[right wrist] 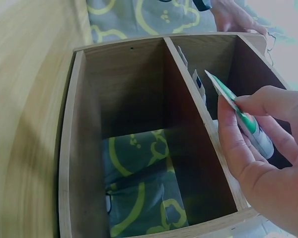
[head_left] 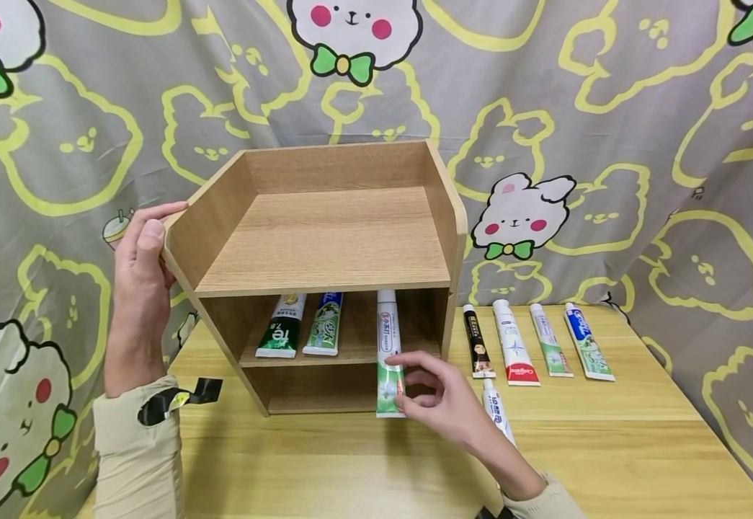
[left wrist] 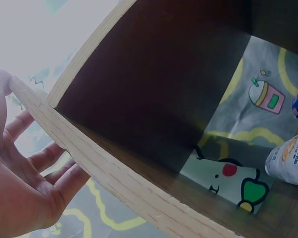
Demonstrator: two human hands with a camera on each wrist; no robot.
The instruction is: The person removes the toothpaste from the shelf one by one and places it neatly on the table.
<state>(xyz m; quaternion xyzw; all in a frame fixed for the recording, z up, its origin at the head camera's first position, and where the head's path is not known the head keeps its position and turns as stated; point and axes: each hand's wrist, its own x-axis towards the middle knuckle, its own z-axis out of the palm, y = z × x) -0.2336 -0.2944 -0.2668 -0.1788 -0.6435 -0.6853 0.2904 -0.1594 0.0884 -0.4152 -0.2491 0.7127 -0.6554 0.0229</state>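
A wooden desktop shelf stands on the table. My left hand grips the top of its left side panel, thumb at the front edge; the left wrist view shows that hand's fingers reaching behind the board. My right hand pinches the lower end of a white-and-green toothpaste tube, whose cap end points into the middle compartment at its right side. In the right wrist view the tube is tilted between thumb and fingers. A green-and-white toothpaste tube and a blue-and-green one lie in that compartment, to the left.
Right of the shelf, a black tube, a white-and-red Colgate tube, a white-and-green tube and a blue-and-green tube lie in a row on the table. Nearer, a white tube is partly behind my right forearm. A patterned curtain hangs behind.
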